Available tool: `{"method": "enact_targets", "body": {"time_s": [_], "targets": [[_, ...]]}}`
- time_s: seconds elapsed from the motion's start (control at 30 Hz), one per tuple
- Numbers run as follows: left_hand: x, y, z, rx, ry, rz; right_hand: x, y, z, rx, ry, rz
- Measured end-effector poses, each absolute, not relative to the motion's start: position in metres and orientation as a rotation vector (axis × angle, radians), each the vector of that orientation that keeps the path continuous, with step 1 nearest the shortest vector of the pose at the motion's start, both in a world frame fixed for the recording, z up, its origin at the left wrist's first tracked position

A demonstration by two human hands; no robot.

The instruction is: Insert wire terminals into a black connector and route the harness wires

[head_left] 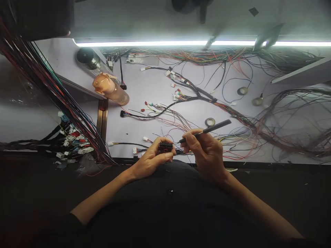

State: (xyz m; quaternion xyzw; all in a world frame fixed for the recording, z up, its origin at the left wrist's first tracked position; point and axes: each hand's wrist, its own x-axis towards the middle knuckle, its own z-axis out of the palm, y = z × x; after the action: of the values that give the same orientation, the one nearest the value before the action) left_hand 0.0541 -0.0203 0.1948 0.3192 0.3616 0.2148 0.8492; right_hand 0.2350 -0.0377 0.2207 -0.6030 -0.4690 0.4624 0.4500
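My left hand [151, 159] grips a small black connector block [166, 146] with red inside, held just above the near edge of the white board [155, 86]. My right hand [205, 153] holds a thin black pen-like tool [209, 129], its metal tip pointing left at the connector's right side. Thin coloured wires run from the connector out onto the board, where a wire harness [196, 91] with white plugs is spread.
A thick bundle of dark and coloured wires [51, 89] hangs down the left side, ending in several plugs. An amber bottle [111, 89] lies beside a metal post. A tape roll [210, 121] sits behind the tool. Loose wire loops [297, 117] fill the right. A light strip [181, 43] runs along the back.
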Motion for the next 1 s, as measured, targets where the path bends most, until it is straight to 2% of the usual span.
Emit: {"method": "enact_targets", "body": {"time_s": [0.17, 0.37, 0.57, 0.7, 1.0], "targets": [[0.057, -0.017, 0.198, 0.432, 0.666, 0.541, 0.237, -0.033, 0.218, -1.503, -1.196, 1.137], [0.059, -0.006, 0.195, -0.036, 0.951, 0.622, 0.236, -0.031, 0.211, -1.523, -1.16, 1.153], [0.057, 0.0, 0.188, -0.264, 1.055, 0.538, 0.232, -0.03, 0.196, -1.546, -1.105, 1.191], [0.057, -0.002, 0.184, -0.249, 1.122, 0.52, 0.229, -0.03, 0.191, -1.554, -1.094, 1.217], [0.052, -0.017, 0.19, 0.238, 0.991, 0.577, 0.228, -0.029, 0.203, -1.531, -1.084, 1.229]]}}
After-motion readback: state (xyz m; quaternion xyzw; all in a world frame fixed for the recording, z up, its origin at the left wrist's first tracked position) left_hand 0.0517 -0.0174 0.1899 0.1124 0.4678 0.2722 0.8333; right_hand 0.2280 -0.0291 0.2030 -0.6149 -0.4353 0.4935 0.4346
